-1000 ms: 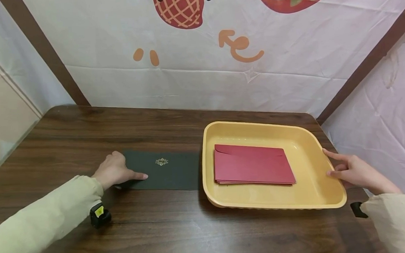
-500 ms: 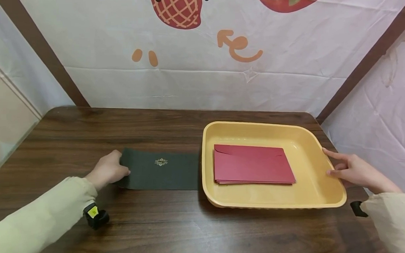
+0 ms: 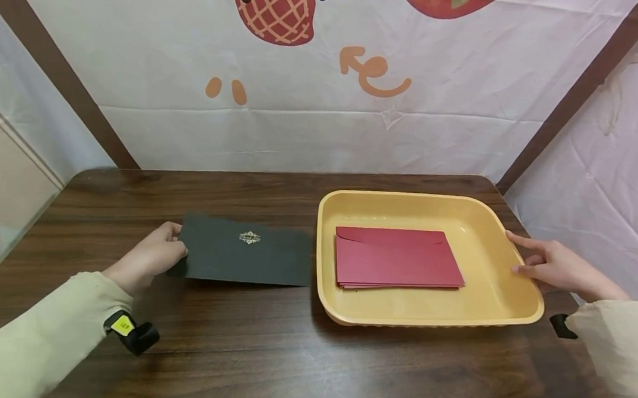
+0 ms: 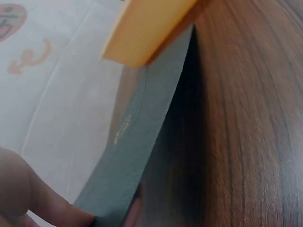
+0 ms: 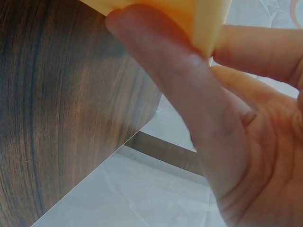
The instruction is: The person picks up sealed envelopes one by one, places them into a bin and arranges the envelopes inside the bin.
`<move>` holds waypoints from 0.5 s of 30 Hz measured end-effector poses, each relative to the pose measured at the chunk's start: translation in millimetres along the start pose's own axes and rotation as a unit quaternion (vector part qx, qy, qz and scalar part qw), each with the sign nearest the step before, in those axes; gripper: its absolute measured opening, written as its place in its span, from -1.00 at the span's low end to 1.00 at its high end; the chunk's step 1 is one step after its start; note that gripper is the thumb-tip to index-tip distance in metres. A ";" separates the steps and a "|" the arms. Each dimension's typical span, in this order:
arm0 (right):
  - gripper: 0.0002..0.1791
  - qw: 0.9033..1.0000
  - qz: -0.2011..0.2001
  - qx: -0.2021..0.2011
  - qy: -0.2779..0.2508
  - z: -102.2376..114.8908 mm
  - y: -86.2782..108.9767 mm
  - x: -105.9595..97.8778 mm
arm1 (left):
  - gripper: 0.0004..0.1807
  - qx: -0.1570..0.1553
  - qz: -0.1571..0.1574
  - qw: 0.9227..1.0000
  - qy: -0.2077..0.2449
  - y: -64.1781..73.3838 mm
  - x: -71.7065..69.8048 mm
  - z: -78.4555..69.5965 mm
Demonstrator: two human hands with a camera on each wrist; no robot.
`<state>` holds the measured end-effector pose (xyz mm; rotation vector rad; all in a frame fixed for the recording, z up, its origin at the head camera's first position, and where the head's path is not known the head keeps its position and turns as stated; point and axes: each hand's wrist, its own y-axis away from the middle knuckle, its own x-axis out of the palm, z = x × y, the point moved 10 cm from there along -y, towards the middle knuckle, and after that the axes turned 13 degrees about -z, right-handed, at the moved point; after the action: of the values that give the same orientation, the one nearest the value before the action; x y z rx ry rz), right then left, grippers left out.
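My left hand (image 3: pixel 152 254) pinches the left end of a dark green envelope (image 3: pixel 236 256) printed with a small gold emblem. In the left wrist view the envelope (image 4: pixel 147 118) is raised off the table, with shadow beneath it and the thumb on its near end. A yellow plastic tray (image 3: pixel 503 262) stands to the right, its left rim close to the envelope's far end. My right hand (image 3: pixel 560 271) grips the tray's right rim between thumb and fingers, which the right wrist view shows from close up. Inside the tray lies a small stack of red envelopes (image 3: pixel 396 258).
Everything sits on a dark wood-grain table (image 3: pixel 251 356). A white printed cloth (image 3: pixel 305 128) hangs behind the table's far edge, and more cloth hangs at the sides.
My left hand has shifted left to the green envelope's end, taken hold and lifted it from the table, moving it slightly left and away. My right hand and the tray stay put.
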<state>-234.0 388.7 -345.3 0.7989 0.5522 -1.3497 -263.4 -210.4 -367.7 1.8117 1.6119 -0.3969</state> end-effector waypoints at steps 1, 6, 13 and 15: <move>-0.12 1.000 0.001 0.000 0.000 -0.1 0.1 0.0 | -0.29 -0.003 0.001 1.000 0.003 0.3 -1.0 -0.3; -0.12 1.000 0.002 0.002 0.002 0.5 -0.4 -0.6 | -0.29 -0.012 -0.012 1.000 0.019 1.9 -8.2 -3.2; -0.12 1.000 0.001 0.001 0.002 1.2 -0.5 -0.6 | -0.34 -0.002 -0.062 0.997 0.053 2.5 -21.0 -9.8; -0.12 1.000 0.001 0.001 0.002 0.9 -0.3 -0.4 | -0.36 -0.001 -0.074 0.995 0.065 2.4 -24.1 -11.1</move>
<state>-234.5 388.3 -344.5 0.8047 0.5524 -1.3469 -267.9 -221.3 -343.9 1.7544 1.8413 -0.3504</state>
